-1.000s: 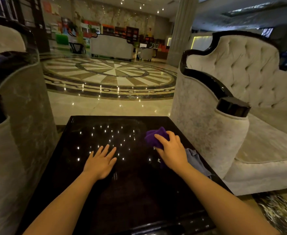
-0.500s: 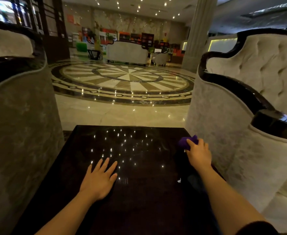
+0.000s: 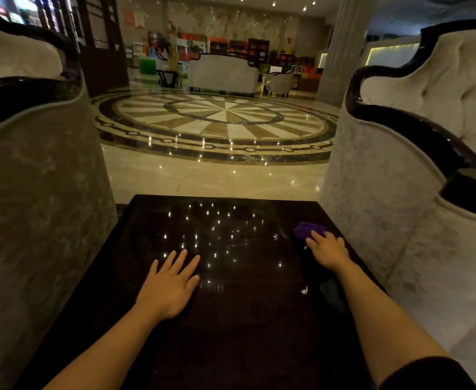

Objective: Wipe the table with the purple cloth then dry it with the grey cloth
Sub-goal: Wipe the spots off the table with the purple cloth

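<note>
A glossy black table fills the lower middle of the head view. The purple cloth lies bunched on the table near its right edge, toward the far side. My right hand presses down on the cloth, its fingers over the cloth's near part. My left hand rests flat on the table left of centre, fingers spread, holding nothing. A dark shape beside my right forearm may be the grey cloth; it is too dim to tell.
A pale tufted sofa stands tight against the table's right side. A grey armchair stands close on the left. A small white speck lies on the table. Beyond the far edge is polished marble floor.
My right hand has slid the purple cloth from the table's middle right out to the right edge and slightly farther away. My left hand has stayed flat in place. The view tilted up.
</note>
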